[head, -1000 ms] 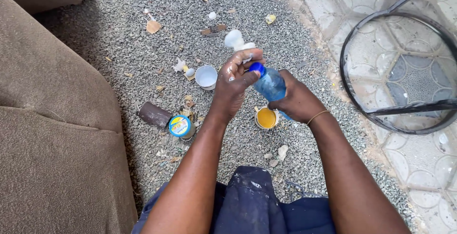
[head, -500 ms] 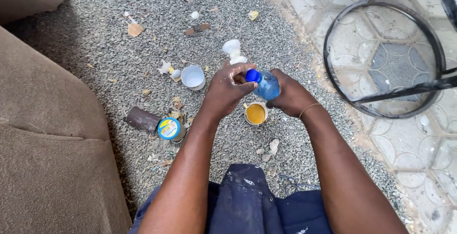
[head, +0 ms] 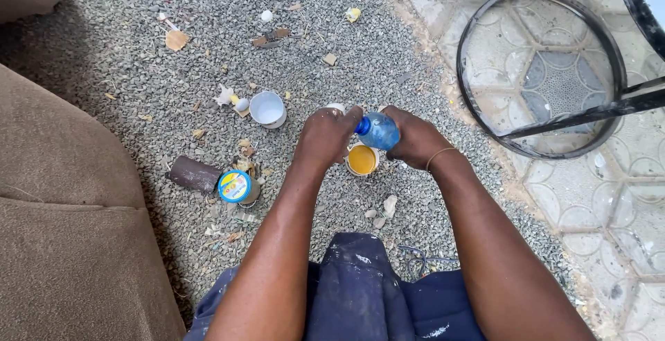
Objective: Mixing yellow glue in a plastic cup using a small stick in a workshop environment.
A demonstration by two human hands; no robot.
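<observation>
Both hands (head: pixel 370 136) grip a blue bottle (head: pixel 379 131).

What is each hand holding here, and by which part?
The right hand holds a small blue plastic bottle by its body, tilted; the left hand has its grip on the bottle's blue cap.

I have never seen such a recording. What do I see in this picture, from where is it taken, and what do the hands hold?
A camera on the person's head looks down at their own two bare hands. The right hand grips a small clear blue plastic bottle; the left hand is at its blue cap. Below, on the grey gravel ground, stands a small open tub of yellow paint. Further left lie a white cup, a round tin with a blue-and-yellow lid and a brown block.
</observation>
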